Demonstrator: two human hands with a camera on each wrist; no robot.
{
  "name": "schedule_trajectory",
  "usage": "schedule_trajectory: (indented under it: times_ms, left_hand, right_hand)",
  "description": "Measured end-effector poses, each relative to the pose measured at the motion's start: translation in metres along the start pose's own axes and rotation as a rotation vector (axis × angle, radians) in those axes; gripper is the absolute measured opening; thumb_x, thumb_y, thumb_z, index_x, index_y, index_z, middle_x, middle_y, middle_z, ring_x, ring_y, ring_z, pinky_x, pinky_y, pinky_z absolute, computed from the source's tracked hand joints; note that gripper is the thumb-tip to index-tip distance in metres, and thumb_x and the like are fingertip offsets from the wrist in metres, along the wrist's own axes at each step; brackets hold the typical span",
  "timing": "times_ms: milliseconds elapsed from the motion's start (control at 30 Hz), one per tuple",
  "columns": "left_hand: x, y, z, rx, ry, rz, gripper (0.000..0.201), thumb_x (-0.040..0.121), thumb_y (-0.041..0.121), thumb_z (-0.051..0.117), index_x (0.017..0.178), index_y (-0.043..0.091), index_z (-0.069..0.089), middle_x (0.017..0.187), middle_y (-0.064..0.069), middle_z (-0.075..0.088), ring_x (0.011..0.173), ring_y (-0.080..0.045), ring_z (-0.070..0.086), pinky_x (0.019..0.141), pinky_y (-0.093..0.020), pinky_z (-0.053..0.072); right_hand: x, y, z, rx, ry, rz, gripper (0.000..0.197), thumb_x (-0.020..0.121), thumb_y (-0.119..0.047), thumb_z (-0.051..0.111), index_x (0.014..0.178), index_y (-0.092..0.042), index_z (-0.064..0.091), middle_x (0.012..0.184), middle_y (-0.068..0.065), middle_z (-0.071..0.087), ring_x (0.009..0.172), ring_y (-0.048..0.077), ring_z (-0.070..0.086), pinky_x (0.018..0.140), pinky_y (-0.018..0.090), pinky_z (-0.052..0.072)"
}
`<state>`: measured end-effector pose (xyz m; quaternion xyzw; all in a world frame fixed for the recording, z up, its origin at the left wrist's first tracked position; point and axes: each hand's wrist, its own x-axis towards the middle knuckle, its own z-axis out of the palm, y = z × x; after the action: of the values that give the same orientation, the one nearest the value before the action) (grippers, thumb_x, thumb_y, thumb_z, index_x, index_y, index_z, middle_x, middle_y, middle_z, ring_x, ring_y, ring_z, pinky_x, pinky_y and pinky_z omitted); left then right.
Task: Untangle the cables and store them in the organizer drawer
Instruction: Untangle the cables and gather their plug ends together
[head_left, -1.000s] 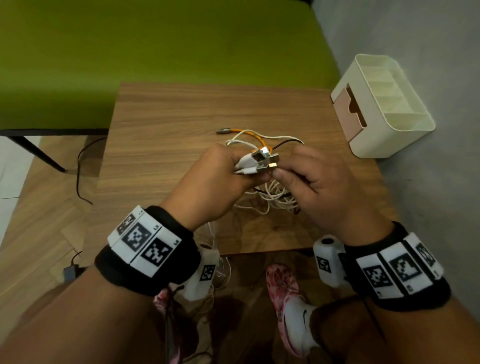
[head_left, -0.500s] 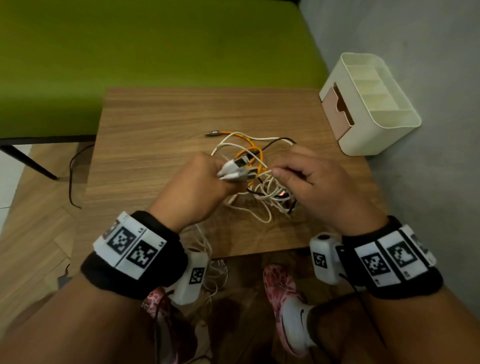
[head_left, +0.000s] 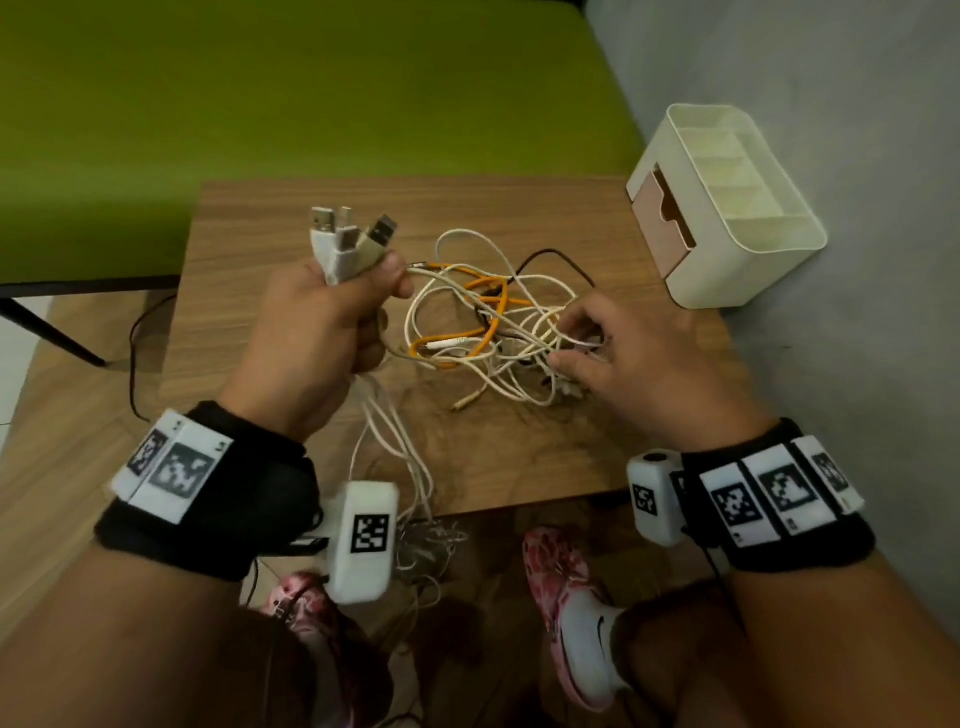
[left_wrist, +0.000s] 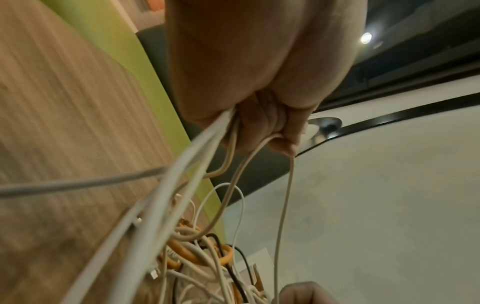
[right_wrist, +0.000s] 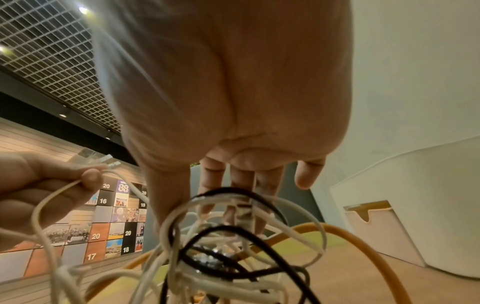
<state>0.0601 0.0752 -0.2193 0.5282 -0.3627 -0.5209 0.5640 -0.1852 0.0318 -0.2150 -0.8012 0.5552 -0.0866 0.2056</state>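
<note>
My left hand (head_left: 363, 296) is raised over the left of the wooden table (head_left: 249, 234) and grips a bundle of white cables just below their USB plugs (head_left: 348, 234), which point up. The cords (left_wrist: 182, 185) run from that fist (left_wrist: 259, 127) down to a tangle (head_left: 483, 322) of white, orange (head_left: 467, 273) and black (head_left: 550, 254) cables on the table. My right hand (head_left: 569, 340) is in the tangle's right side, thumb and fingers closed on white strands (right_wrist: 221, 226). The cream organizer (head_left: 727, 208) stands at the far right corner, its pink drawer (head_left: 660, 218) partly open.
A green bench (head_left: 311, 78) lies behind the table and a grey wall (head_left: 857, 156) runs along the right. White cords (head_left: 410, 467) hang over the table's front edge. My shoes (head_left: 576, 597) are under it. A black cord (head_left: 135, 338) trails on the floor at left.
My left hand has lifted the plugs up and to the left. My right hand has left the plugs and moved right into the tangle, which now lies spread on the table.
</note>
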Motion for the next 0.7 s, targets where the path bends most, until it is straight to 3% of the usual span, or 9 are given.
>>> schedule_trajectory:
  times_ms: [133, 300, 400, 467, 567, 633, 700]
  left_hand:
    - [-0.001, -0.006, 0.002, 0.085, -0.082, -0.017, 0.024, 0.093, 0.017, 0.059, 0.070, 0.013, 0.064, 0.048, 0.006, 0.024, 0.040, -0.007, 0.018, 0.041, -0.017, 0.017]
    - [-0.005, -0.007, 0.012, 0.130, -0.186, -0.018, 0.019, 0.087, 0.020, 0.065, 0.071, 0.011, 0.065, 0.046, 0.006, 0.028, 0.039, -0.008, 0.020, 0.041, -0.018, 0.018]
    - [-0.007, -0.005, 0.017, 0.057, -0.211, 0.001, 0.019, 0.084, 0.022, 0.061, 0.068, 0.012, 0.064, 0.047, 0.004, 0.028, 0.039, -0.008, 0.019, 0.041, -0.018, 0.017]
    - [-0.007, 0.000, 0.017, -0.048, -0.170, 0.012, 0.023, 0.086, 0.021, 0.058, 0.065, 0.017, 0.065, 0.057, -0.002, 0.028, 0.044, -0.009, 0.016, 0.041, -0.017, 0.015]
    - [-0.006, 0.010, 0.009, -0.188, -0.071, 0.032, 0.031, 0.095, 0.019, 0.052, 0.066, 0.022, 0.062, 0.067, -0.004, 0.038, 0.050, -0.012, 0.012, 0.039, -0.020, 0.015]
    - [-0.005, 0.013, 0.002, -0.262, -0.023, 0.050, 0.030, 0.099, 0.016, 0.047, 0.071, 0.023, 0.055, 0.065, 0.004, 0.049, 0.045, -0.005, 0.020, 0.038, -0.017, 0.017]
    - [-0.004, 0.013, -0.001, -0.287, -0.003, 0.056, 0.034, 0.100, 0.017, 0.046, 0.068, 0.023, 0.055, 0.064, 0.007, 0.051, 0.044, -0.003, 0.022, 0.037, -0.016, 0.017]
  right_hand:
    - [-0.001, -0.002, 0.003, -0.074, -0.010, -0.053, 0.034, 0.082, -0.039, 0.073, 0.107, -0.041, 0.049, 0.118, -0.013, 0.043, 0.113, 0.010, 0.045, 0.103, 0.040, 0.025]
    - [-0.007, -0.022, 0.005, 0.632, 0.129, -0.193, 0.042, 0.083, -0.025, 0.072, 0.119, -0.036, 0.053, 0.120, -0.008, 0.055, 0.111, 0.004, 0.056, 0.093, 0.028, 0.050]
    - [-0.008, -0.032, 0.018, 0.830, 0.048, -0.148, 0.033, 0.087, -0.025, 0.063, 0.117, -0.035, 0.055, 0.111, -0.005, 0.062, 0.106, 0.010, 0.062, 0.093, 0.036, 0.054]
    - [-0.008, -0.030, 0.022, 0.839, -0.061, -0.119, 0.021, 0.092, -0.025, 0.061, 0.111, -0.034, 0.059, 0.105, -0.005, 0.066, 0.103, 0.014, 0.065, 0.094, 0.041, 0.054]
    - [-0.008, -0.026, 0.022, 0.738, -0.276, -0.088, 0.011, 0.098, -0.024, 0.058, 0.106, -0.030, 0.060, 0.090, -0.009, 0.070, 0.091, 0.010, 0.068, 0.093, 0.043, 0.054]
    - [-0.007, -0.024, 0.020, 0.582, -0.318, -0.078, 0.006, 0.098, -0.030, 0.056, 0.100, -0.031, 0.061, 0.087, -0.009, 0.070, 0.087, 0.012, 0.068, 0.090, 0.048, 0.053]
    - [-0.005, -0.021, 0.015, 0.427, -0.285, -0.071, 0.010, 0.099, -0.036, 0.053, 0.094, -0.031, 0.061, 0.084, -0.009, 0.069, 0.083, 0.011, 0.066, 0.084, 0.047, 0.054]
